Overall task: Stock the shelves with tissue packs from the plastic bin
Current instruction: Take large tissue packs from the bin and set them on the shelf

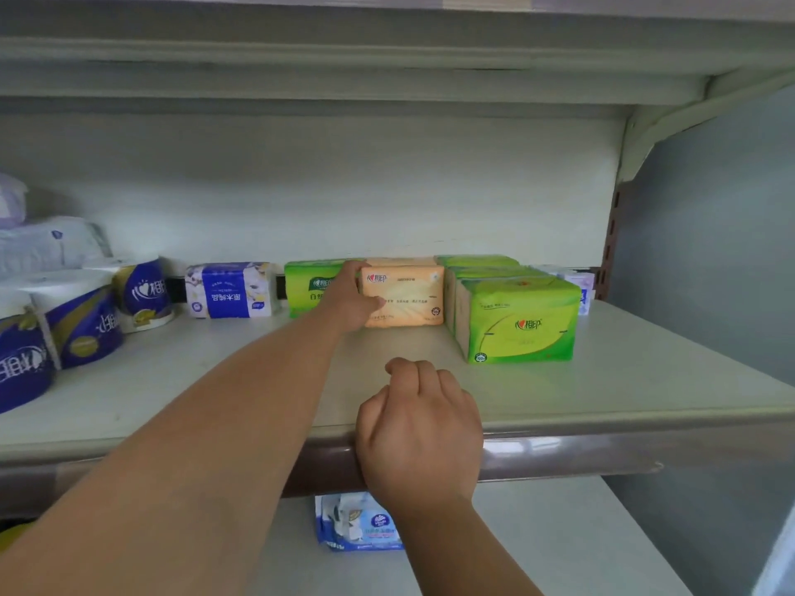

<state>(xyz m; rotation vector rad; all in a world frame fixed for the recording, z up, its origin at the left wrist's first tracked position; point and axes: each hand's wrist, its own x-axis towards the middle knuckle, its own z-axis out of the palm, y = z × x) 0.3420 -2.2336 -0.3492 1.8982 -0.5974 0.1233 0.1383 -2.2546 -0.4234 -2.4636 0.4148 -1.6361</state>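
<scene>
My left hand [349, 299] reaches deep onto the shelf [602, 380] and grips the left end of an orange tissue pack [408, 296], which stands upright near the back wall. A green tissue pack [307, 288] stands just left of it, partly hidden by my hand. A row of green packs [516, 320] runs forward on the right. My right hand [419, 428] hovers over the shelf's front edge with fingers curled and nothing in it. The plastic bin is out of view.
A blue-and-white tissue pack [230, 290] and several blue toilet rolls [77, 320] fill the shelf's left side. A small purple-white pack [578, 283] sits behind the green row. A blue pack [361, 524] lies on the lower shelf. An upper shelf [344, 58] hangs overhead.
</scene>
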